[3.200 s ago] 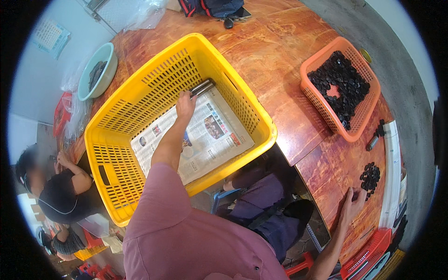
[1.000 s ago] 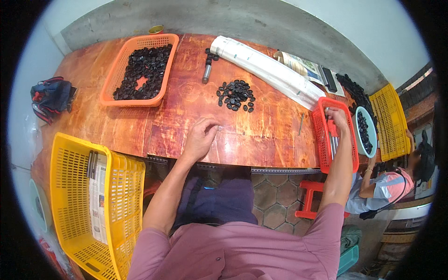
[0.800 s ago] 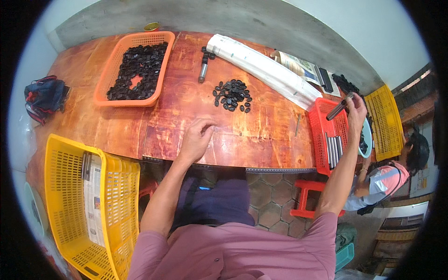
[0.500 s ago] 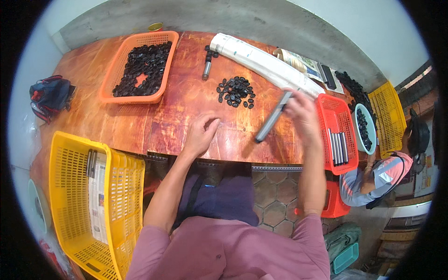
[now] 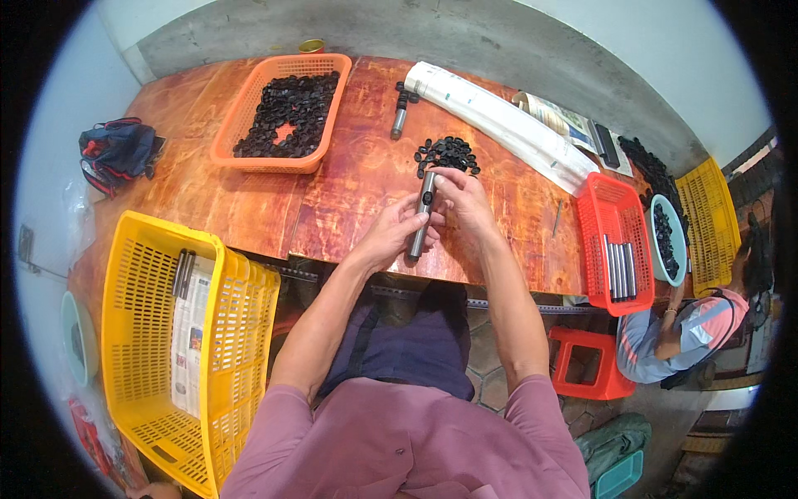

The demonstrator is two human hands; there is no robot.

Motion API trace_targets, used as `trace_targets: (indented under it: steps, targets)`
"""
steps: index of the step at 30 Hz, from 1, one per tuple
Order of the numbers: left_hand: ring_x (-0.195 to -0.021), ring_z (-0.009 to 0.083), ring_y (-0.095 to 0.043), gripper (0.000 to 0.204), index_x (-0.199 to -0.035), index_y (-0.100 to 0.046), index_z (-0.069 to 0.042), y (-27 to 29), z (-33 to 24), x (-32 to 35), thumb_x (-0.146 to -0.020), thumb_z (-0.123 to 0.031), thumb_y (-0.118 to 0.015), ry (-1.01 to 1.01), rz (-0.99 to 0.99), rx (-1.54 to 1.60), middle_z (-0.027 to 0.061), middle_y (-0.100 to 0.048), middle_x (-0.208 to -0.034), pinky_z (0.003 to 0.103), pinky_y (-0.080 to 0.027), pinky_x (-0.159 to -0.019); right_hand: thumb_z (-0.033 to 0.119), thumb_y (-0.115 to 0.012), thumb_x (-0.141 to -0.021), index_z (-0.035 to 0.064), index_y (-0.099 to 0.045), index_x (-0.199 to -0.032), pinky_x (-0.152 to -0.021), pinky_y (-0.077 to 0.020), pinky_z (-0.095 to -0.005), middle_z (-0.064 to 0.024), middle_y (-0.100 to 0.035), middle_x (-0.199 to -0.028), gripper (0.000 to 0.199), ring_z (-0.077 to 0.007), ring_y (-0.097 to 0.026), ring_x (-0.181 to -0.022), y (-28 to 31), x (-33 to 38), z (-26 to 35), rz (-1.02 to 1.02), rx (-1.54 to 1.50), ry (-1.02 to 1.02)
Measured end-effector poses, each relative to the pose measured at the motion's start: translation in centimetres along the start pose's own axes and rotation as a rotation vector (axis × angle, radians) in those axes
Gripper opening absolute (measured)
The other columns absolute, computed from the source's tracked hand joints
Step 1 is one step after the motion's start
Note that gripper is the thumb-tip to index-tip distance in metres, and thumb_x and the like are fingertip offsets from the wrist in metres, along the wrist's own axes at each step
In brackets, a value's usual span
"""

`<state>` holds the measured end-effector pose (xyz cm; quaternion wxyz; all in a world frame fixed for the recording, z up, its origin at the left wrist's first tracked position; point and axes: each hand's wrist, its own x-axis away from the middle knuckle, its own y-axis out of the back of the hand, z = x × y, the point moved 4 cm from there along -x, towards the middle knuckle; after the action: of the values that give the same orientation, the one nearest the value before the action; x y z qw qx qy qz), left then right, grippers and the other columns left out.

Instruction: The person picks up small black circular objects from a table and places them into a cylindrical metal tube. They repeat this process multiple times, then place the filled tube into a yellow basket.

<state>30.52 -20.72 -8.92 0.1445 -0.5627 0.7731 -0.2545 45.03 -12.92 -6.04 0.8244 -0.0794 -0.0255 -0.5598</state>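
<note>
A grey metal tube (image 5: 418, 231) is tilted in front of me over the table's near part. My left hand (image 5: 389, 235) is closed round its middle, the thumb laid across it. At the upper part, the fingers of my right hand (image 5: 467, 202) grip the same tube. A black oval piece (image 5: 427, 198) shows on the tube's face between the hands; whether it is seated in a hole I cannot tell. Just beyond lies a small heap of black oval pieces (image 5: 453, 151), partly hidden by my right fingers. Another short metal tube (image 5: 399, 123) lies farther back beside a few black pieces.
An orange basket (image 5: 224, 150) of black pieces stands back left, a yellow crate (image 5: 241, 333) near left. At right are a red basket (image 5: 592, 274) with several tubes and a pale blue bowl (image 5: 680, 264). A white roll (image 5: 499, 121) lies behind; a person (image 5: 690, 337) sits far right.
My right hand has brought the tube from the right to the middle, and my left hand has closed on it. The view has shifted, so the table's things appear farther right.
</note>
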Motion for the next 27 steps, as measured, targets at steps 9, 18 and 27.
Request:
trace_targets:
  steps: [9, 18, 27]
  targets:
    - [-0.099, 0.0259, -0.069, 0.039, -0.138, -0.044, 0.002, 1.8, 1.3, -0.1, -0.104, -0.012, -0.057, -0.070, -0.121, 0.267, 0.0163, -0.061, -0.118, 0.042, -0.063, -0.087, 0.012, -0.067, -0.092, 0.0019, -0.074, -0.107, -0.080, -0.0554, -0.0406, -0.0167, -0.073, -0.102, 0.020, -0.0296, -0.071, -0.086, 7.0, 1.5, 0.1, -0.507, 0.866, 0.350]
    - [-0.103, 0.0257, -0.069, 0.049, -0.143, -0.040, -0.001, 1.6, 0.7, -0.1, -0.101, -0.012, -0.063, -0.086, -0.126, 0.278, 0.0173, -0.062, -0.122, 0.042, -0.063, -0.088, 0.012, -0.072, -0.089, 0.0057, -0.072, -0.105, -0.075, -0.0527, -0.0433, -0.0138, -0.062, -0.091, 0.017, -0.0339, -0.064, -0.086, 1.7, 1.2, -0.1, -0.282, 1.166, 0.649]
    - [-0.100, 0.0261, -0.070, 0.060, -0.152, -0.033, -0.003, 1.5, 1.0, -0.3, -0.101, -0.010, -0.064, -0.084, -0.137, 0.305, 0.0167, -0.063, -0.123, 0.041, -0.063, -0.086, 0.008, -0.073, -0.084, 0.0012, -0.066, -0.093, -0.076, -0.0515, -0.0451, -0.0152, -0.063, -0.091, 0.013, -0.0360, -0.063, -0.088, 1.1, 1.5, 0.0, -0.253, 1.135, 0.712]
